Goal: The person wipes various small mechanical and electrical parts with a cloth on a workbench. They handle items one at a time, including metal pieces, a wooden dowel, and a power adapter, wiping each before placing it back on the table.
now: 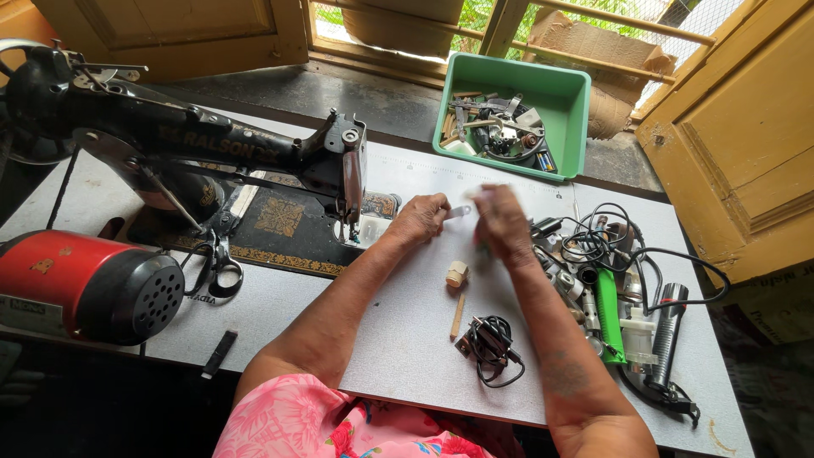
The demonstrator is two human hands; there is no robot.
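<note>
My left hand (420, 218) and my right hand (502, 222) meet over the grey table (398, 339), just right of the black sewing machine (203, 144). Between them they pinch a small pale, thin object (460, 210); motion blur hides what it is. My right hand is blurred, its fingers closed around the object's right end. Below the hands lie a small cream plastic part (457, 274), a thin wooden stick (458, 315) and a small black coil of wire with a plug (492, 343).
A green bin (566, 110) of tools and parts stands at the back. Right of my right arm lie tangled black cables (606, 242), a green tool (608, 315) and a dark torch (667, 331). Scissors (219, 263) and a red motor (85, 284) sit at left.
</note>
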